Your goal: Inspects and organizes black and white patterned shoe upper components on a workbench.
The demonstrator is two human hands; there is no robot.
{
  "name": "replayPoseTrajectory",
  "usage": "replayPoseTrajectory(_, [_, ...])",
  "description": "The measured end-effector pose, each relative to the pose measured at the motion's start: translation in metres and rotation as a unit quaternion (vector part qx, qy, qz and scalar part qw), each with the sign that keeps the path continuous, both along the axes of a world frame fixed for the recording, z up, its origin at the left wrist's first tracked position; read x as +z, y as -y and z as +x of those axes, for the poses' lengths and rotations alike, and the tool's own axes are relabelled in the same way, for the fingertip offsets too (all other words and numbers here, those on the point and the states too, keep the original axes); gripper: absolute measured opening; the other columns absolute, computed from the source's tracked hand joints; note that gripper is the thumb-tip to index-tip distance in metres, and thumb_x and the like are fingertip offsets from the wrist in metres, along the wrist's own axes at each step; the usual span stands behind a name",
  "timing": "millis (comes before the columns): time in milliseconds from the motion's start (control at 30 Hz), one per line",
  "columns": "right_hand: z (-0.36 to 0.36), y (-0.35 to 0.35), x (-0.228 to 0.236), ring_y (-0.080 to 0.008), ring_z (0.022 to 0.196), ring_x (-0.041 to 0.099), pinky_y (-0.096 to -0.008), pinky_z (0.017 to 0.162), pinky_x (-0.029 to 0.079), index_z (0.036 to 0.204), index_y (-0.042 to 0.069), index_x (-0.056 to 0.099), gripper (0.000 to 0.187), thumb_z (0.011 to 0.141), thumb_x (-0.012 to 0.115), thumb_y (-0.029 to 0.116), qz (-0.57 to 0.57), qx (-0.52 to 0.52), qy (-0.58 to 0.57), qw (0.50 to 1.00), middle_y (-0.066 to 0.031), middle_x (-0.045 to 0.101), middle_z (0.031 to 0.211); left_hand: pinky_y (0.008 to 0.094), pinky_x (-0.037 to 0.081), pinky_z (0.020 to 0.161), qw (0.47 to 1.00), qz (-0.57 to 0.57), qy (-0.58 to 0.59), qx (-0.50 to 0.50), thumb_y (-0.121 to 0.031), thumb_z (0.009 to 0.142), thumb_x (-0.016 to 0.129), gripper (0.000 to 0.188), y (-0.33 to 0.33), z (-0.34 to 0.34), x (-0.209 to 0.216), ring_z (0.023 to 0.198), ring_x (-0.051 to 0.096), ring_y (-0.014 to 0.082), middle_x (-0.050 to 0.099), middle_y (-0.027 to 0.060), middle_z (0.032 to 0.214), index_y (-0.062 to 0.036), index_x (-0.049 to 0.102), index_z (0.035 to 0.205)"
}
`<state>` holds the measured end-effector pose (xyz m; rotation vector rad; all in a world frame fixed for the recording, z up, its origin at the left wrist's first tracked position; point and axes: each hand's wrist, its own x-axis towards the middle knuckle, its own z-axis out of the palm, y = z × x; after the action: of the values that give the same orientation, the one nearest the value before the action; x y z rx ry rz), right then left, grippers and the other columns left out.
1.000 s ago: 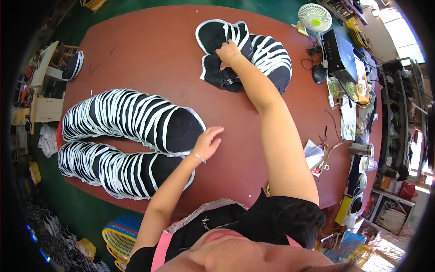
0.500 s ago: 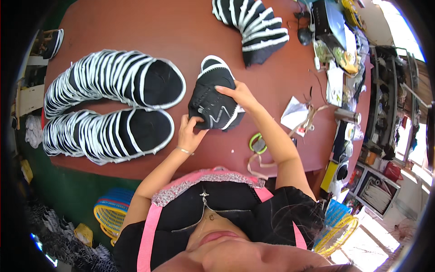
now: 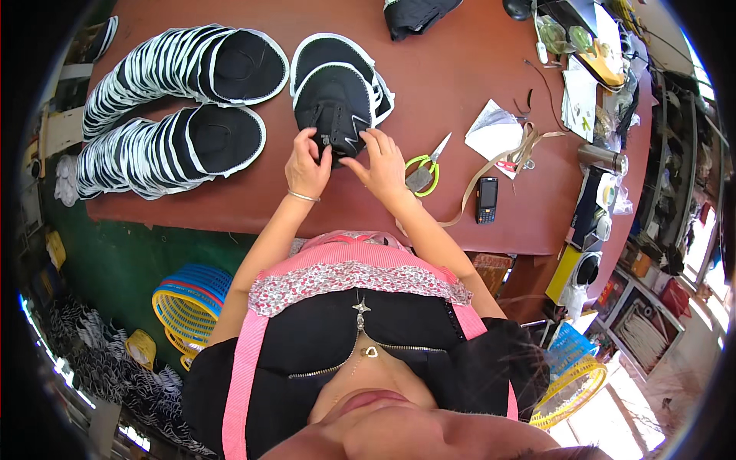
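At upper centre of the frame, a small stack of black shoe uppers (image 3: 335,96) lies on the red table (image 3: 460,84). The left hand (image 3: 307,167) and right hand (image 3: 381,162) pinch its near edge, fingers clamped on the top piece. Green-handled scissors (image 3: 424,169) lie just right.

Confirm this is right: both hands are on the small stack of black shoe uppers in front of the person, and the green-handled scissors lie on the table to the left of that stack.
Not quite. The head view shows the left hand and right hand on the stack of black shoe uppers, but the green-handled scissors lie on the table to the right of that stack, beside the right hand.
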<state>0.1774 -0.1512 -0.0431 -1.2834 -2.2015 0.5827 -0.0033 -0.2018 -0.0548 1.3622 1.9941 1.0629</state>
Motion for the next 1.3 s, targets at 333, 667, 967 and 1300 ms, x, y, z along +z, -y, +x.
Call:
replayPoseTrajectory(333, [-0.033,-0.043,0.002,-0.0351,0.076,0.064,-0.0438,0.068,0.051,0.091,0.003,0.067,0.017,0.092,0.066,0.020,0.014,-0.056,-0.119,0.991,-0.0176,0.068,0.084,0.0378,0.051,0.082,0.992,0.063,-0.033,0.108,-0.018,0.098,0.064,0.023,-0.038,-0.045,-0.002,0.090,0.066,0.0266,0.071,0.0126,0.102,-0.0016,0.069,0.114])
replayPoseTrajectory(667, [-0.037,-0.055,0.039,-0.0259,0.066,0.065,-0.0430,0.066,0.049,0.089,-0.002,0.063,0.032,0.102,0.058,0.027,-0.267,-0.044,-0.180,0.946,-0.0196,0.061,0.070,0.0335,0.052,0.079,0.974,0.058,0.102,0.192,-0.020,0.101,0.060,0.024,-0.020,-0.051,0.036,0.085,0.069,0.0195,0.074,0.0129,0.093,0.0012,0.069,0.107])
replayPoseTrajectory(967, [-0.057,-0.093,-0.002,-0.0371,0.138,0.047,-0.0548,0.121,0.024,0.152,-0.005,0.033,0.127,0.058,0.091,0.057,0.047,0.180,0.230,0.955,-0.0160,0.059,0.135,0.0432,0.052,0.081,0.972,0.022,-0.231,0.047,-0.008,0.096,0.062,0.018,0.112,-0.072,0.031,0.094,0.064,0.0348,0.066,0.0142,0.098,-0.0044,0.066,0.113])
replayPoseTrajectory(1300, [0.044,-0.062,0.020,-0.0289,0.128,0.058,-0.0471,0.108,0.048,0.148,0.009,0.045,0.062,0.093,0.071,0.017,-0.539,-0.009,-0.614,0.576,-0.0110,0.059,0.141,0.0457,0.052,0.089,0.978,0.056,-0.150,0.136,-0.013,0.100,0.059,0.023,0.051,-0.061,-0.015,0.105,0.066,0.0384,0.068,0.0167,0.112,-0.0060,0.066,0.121])
